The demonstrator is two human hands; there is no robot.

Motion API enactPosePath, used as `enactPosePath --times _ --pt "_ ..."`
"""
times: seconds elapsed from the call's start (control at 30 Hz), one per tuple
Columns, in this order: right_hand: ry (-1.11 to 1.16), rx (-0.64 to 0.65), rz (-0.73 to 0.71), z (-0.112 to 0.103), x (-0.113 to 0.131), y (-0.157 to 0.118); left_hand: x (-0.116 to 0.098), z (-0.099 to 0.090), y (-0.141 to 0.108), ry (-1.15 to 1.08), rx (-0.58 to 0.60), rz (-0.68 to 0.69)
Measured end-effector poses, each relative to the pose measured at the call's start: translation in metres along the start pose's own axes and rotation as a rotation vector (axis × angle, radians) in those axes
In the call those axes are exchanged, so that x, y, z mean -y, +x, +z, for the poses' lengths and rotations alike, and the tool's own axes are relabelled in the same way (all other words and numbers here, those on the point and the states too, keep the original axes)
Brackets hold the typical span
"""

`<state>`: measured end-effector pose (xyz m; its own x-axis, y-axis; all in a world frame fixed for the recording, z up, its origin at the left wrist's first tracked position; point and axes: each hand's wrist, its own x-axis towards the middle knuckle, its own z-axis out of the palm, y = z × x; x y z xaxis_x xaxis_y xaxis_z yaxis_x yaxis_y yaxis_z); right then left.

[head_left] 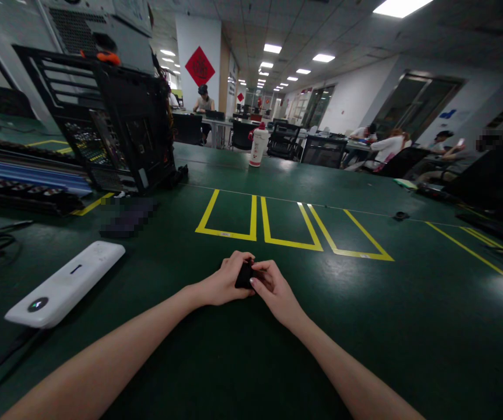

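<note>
My left hand (226,281) is closed around a small black object (243,276) just above or on the green table (321,326); I cannot make out its kind. Against the object's right side, my right hand (276,291) has its thumb and fingers bent in a pinch. Whether something small sits between those right fingertips is hidden. Part of the black object disappears behind the left fingers and palm. Both hands meet in front of the yellow tape outlines (292,242) on the tabletop.
At left lie a white elongated device (70,286) with a cable and a dark blurred flat object (129,219). Behind them stands an open black computer case (133,128). A white bottle (259,146) stands at the far edge. A small black item (401,216) lies right. People sit beyond.
</note>
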<state>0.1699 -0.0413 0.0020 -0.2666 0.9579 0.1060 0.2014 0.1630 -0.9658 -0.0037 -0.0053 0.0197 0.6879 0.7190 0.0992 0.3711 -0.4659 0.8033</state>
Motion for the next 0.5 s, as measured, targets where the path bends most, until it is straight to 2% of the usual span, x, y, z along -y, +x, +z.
enactPosePath --times 0.2,0.5 --pt "-0.044 0.003 0.022 0.0001 0.0039 -0.0002 -0.0013 -0.0007 -0.0014 -0.011 0.002 -0.005" --pt "0.032 -0.004 -0.026 -0.0001 -0.0023 0.001 0.0035 0.0029 0.002 0.043 -0.029 0.016"
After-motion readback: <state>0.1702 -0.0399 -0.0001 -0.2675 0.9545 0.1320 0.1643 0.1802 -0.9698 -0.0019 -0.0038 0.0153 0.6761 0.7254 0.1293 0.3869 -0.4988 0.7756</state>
